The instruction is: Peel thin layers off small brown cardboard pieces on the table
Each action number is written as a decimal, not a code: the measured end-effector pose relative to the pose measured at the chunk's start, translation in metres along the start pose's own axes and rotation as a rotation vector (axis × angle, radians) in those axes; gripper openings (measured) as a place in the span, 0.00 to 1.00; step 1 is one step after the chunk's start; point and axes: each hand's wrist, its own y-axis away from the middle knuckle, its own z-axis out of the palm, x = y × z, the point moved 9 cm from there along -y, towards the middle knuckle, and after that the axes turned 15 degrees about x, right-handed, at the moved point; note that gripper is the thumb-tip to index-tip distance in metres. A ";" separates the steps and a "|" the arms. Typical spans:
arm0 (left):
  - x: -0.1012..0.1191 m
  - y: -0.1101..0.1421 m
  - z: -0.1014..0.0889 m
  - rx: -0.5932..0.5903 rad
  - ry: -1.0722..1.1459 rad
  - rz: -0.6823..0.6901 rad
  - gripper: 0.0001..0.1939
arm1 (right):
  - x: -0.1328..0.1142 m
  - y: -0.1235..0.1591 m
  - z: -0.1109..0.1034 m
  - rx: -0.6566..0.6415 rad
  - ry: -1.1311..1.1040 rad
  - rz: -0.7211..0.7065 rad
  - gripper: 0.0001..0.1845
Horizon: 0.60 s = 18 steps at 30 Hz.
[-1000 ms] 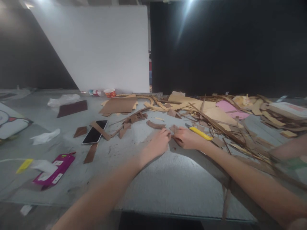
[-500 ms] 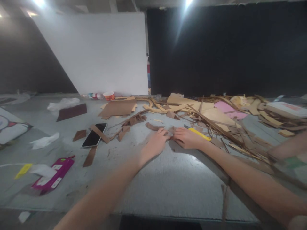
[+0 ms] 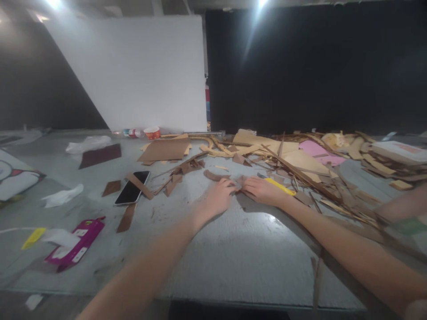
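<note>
On the grey table, my left hand point(image 3: 220, 196) and my right hand point(image 3: 262, 191) meet fingertip to fingertip. Both sets of fingers are closed, pinching a small piece of brown sheet point(image 3: 240, 179) between them; most of it is hidden by the fingers. A curved brown strip point(image 3: 213, 176) lies just beyond my left hand. Beside my right hand rests a yellow utility knife point(image 3: 280, 186), its tip pointing left and partly behind the fingers.
A phone point(image 3: 131, 192) with brown strips across it lies left, near a purple tissue pack point(image 3: 80, 242). Brown and tan scraps point(image 3: 303, 166) heap along the back and right. A paper cup point(image 3: 152, 132) stands at the back. Another person's arm point(image 3: 405, 204) reaches in at right.
Both hands stay together at the same spot with hardly any movement. The whole view has shifted very slightly.
</note>
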 end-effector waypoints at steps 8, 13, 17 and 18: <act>-0.010 -0.004 -0.020 0.151 0.222 -0.170 0.12 | 0.027 0.002 0.000 0.154 -0.345 0.618 0.13; -0.008 -0.005 -0.027 0.197 0.288 -0.176 0.10 | 0.032 0.007 0.003 0.165 -0.432 0.845 0.17; -0.010 -0.004 -0.029 0.227 0.315 -0.168 0.09 | 0.030 0.008 0.005 0.166 -0.470 0.890 0.19; -0.011 -0.005 -0.029 0.235 0.319 -0.170 0.12 | 0.029 0.007 0.005 0.165 -0.479 0.894 0.20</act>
